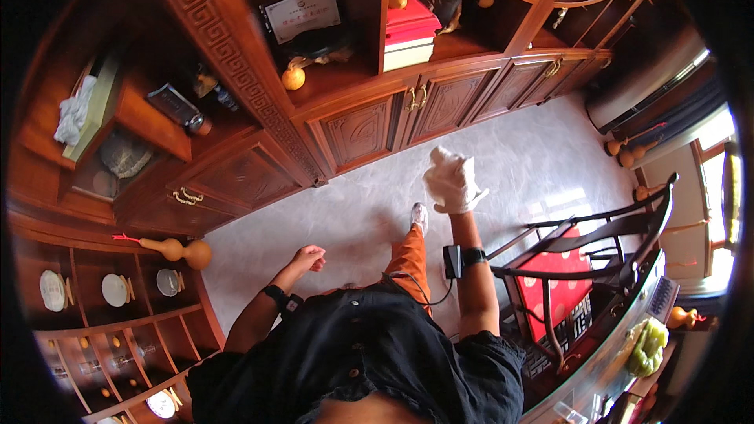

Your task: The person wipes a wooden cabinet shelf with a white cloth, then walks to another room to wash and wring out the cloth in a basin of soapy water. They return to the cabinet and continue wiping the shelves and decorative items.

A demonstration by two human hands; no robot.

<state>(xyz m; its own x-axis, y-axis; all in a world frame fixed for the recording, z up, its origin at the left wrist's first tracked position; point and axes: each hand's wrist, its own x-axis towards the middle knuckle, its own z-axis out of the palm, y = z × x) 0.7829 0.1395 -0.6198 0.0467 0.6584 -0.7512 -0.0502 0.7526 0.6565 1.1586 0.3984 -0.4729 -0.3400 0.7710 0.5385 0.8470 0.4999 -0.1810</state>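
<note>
My left hand is bare and hangs over the floor at my left side, fingers curled in a loose fist with nothing seen in it. White fabric, apparently a glove, covers my right hand, which reaches forward above the grey marbled floor. The fabric hides the fingers, so I cannot tell whether they hold anything. Ahead of that hand stands a carved wooden cabinet with double doors and brass handles. Neither hand touches the furniture.
To my right stands a dark wooden armchair with a red cushion, beside a glass-topped table bearing a green carving. Shelves at left hold plates, a gourd and white cloth. Red boxes sit on the cabinet shelf.
</note>
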